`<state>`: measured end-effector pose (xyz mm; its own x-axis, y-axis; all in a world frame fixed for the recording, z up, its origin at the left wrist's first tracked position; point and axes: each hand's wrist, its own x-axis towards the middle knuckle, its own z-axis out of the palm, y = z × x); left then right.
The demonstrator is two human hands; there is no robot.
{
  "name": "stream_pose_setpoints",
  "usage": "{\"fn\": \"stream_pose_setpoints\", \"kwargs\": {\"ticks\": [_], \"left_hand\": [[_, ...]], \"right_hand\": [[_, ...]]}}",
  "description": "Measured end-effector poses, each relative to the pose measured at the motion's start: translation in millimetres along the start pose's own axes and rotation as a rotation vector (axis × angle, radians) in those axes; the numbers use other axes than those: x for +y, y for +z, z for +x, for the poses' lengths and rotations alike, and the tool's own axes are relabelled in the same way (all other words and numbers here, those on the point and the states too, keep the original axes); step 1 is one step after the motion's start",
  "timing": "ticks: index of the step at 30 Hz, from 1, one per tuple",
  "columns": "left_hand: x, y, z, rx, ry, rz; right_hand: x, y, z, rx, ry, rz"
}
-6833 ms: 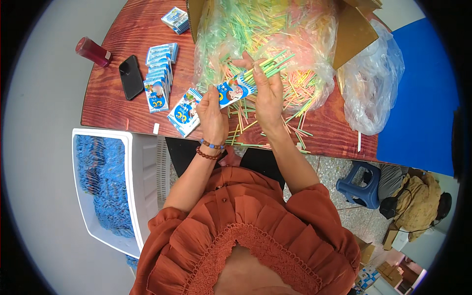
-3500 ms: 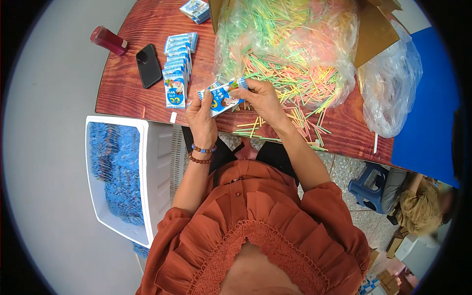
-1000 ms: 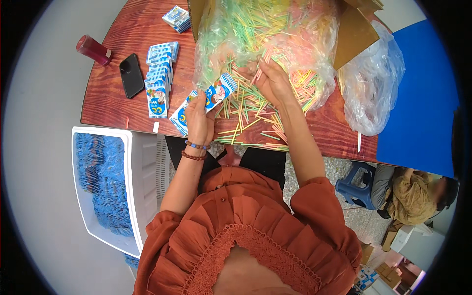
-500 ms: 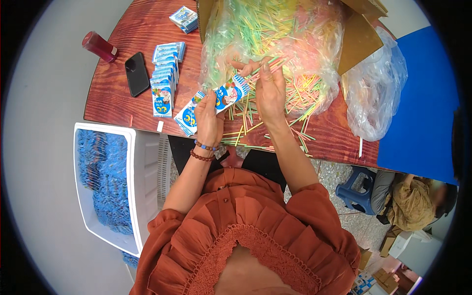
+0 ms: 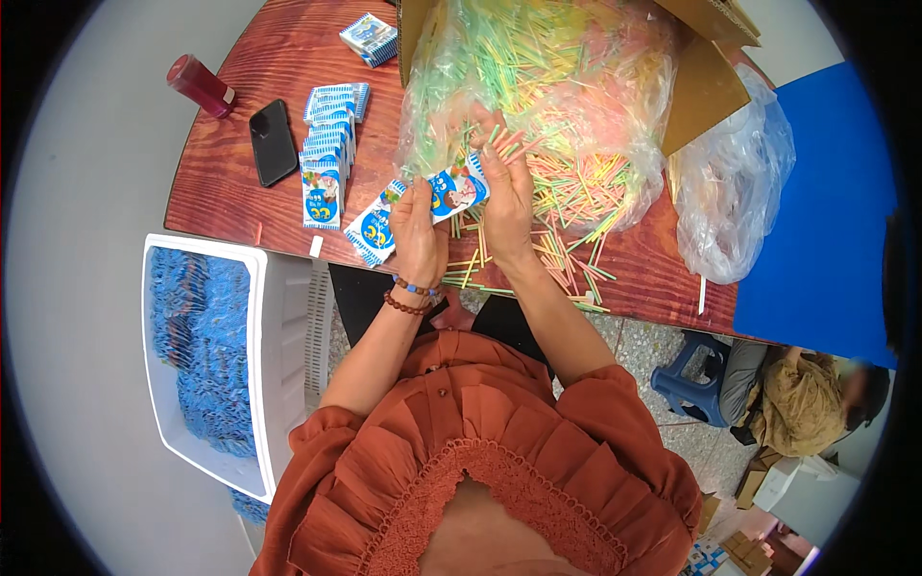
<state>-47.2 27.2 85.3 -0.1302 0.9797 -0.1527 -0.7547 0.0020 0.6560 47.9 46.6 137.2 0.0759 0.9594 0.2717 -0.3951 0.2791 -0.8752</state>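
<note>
My left hand (image 5: pixel 419 230) is closed around blue-and-white printed packets (image 5: pixel 453 192), which overlap and slant up to the right. My right hand (image 5: pixel 509 202) pinches a few thin pastel sticks (image 5: pixel 509 146), pink and green, at the upper right end of the top packet. Its thumb lies against that end, and some of its fingers are hidden behind the sticks and packet. Beyond both hands, a clear plastic bag (image 5: pixel 423 106) in a cardboard box holds a heap of loose pastel sticks (image 5: pixel 576 197), some spilling onto the table.
Left on the wooden table (image 5: pixel 216 187) are a row of similar packets (image 5: pixel 325 178), a black phone (image 5: pixel 274 144), a red bottle (image 5: pixel 200 84) and a small packet stack (image 5: pixel 370 38). A white bin (image 5: pixel 259 365) of blue packets stands below left; a crumpled bag (image 5: pixel 730 182) lies right.
My right hand has moved left and slightly down, bringing the sticks from beside the packet to its upper end. My left hand keeps its hold, shifted slightly right.
</note>
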Motion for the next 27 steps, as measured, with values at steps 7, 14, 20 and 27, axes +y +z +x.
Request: {"fn": "stream_pose_setpoints", "kwargs": {"ticks": [7, 14, 20, 27], "left_hand": [[-3, 7, 5, 0.008, 0.015, -0.079], [1, 0, 17, 0.037, -0.027, -0.138], [22, -8, 14, 0.0, 0.054, -0.017], [22, -15, 8, 0.004, 0.059, -0.061]], "right_hand": [[8, -15, 6, -0.061, -0.107, -0.182], [4, -36, 17, 0.008, -0.047, -0.23], [18, -91, 50, -0.338, -0.066, -1.259], [51, -86, 58, -0.478, -0.161, -1.637]]}}
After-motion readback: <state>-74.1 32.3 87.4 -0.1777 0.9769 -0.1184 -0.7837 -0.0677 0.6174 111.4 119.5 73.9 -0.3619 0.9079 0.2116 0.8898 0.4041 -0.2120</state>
